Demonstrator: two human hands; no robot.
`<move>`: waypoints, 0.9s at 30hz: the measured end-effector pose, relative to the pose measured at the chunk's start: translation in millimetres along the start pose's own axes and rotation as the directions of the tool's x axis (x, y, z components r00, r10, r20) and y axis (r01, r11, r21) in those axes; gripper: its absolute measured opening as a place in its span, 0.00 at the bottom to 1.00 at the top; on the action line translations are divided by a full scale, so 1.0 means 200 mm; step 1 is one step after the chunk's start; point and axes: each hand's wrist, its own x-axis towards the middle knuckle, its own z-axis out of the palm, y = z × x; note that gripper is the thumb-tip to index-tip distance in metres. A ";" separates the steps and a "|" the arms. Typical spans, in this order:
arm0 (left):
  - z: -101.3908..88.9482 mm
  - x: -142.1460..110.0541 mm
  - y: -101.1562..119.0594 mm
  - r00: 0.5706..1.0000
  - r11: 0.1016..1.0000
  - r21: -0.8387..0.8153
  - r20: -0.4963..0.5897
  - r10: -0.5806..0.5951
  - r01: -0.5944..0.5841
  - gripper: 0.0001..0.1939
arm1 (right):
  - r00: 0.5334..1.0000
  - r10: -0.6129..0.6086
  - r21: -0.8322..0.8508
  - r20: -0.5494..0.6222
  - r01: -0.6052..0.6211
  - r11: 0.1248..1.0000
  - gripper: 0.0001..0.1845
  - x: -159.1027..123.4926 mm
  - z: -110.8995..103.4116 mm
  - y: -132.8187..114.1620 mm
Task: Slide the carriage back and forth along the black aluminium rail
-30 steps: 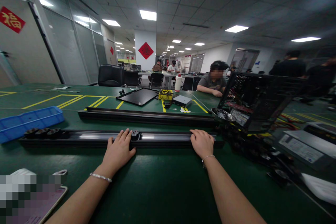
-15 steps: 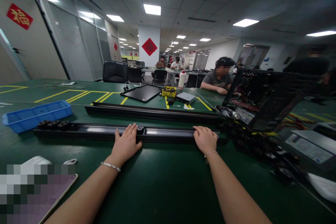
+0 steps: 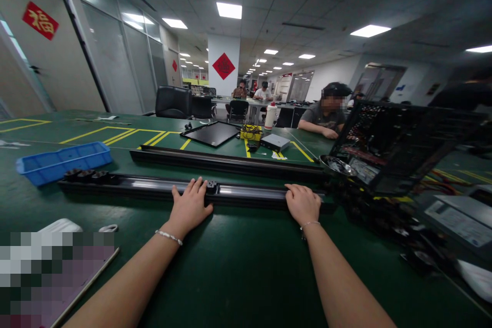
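Across the green table [image 3: 246, 271], in the head view, a long black rail [image 3: 253, 194] is laid lengthwise under both hands. Its channel is covered near the middle by the left hand [image 3: 189, 208], which is open, with fingers spread and laid flat, just beside a small black block [image 3: 211, 187] seated in the channel. The rail's right part is covered by the right hand [image 3: 303, 205], its fingers bent over the far edge; whether it is gripped there cannot be told, as the thumb is hidden. At the rail's left end, black fittings [image 3: 89, 177] are seated, near a blue tray [image 3: 65, 164]. Beyond it, roughly parallel and apart, a second black rail [image 3: 226, 164] is set.

Farther back, a flat black panel [image 3: 210, 134], a yellow box [image 3: 251, 133] topped with cables, a grey box [image 3: 275, 142] and a white bottle [image 3: 270, 117] are seen. On the right, a metal bowl [image 3: 325, 165] is placed beside an open computer case [image 3: 395, 143]; the print on the pale label of a grey unit [image 3: 457, 220] is too small to be read.

The character "福" can be read in gold on a red sign [image 3: 40, 20] at left; the character on the pillar's red diamond [image 3: 223, 66] is unclear.
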 end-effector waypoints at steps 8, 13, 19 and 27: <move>0.00 -0.01 0.00 1.000 1.000 0.006 -0.020 0.017 -0.017 0.34 | 1.000 0.001 0.002 0.001 -0.001 1.000 0.21 0.00 0.00 0.00; -0.01 -0.01 0.00 0.997 0.998 0.005 -0.052 0.061 -0.061 0.33 | 1.000 -0.004 0.003 -0.003 0.004 1.000 0.21 0.00 0.00 0.00; -0.02 0.00 -0.01 0.991 0.991 0.043 -0.039 0.127 -0.125 0.33 | 1.000 0.007 -0.005 -0.008 -0.007 1.000 0.21 -0.01 0.00 0.00; -0.03 0.02 0.00 0.994 0.993 0.024 0.018 0.111 -0.112 0.34 | 1.000 0.012 -0.013 0.027 -0.012 1.000 0.22 0.00 -0.01 -0.01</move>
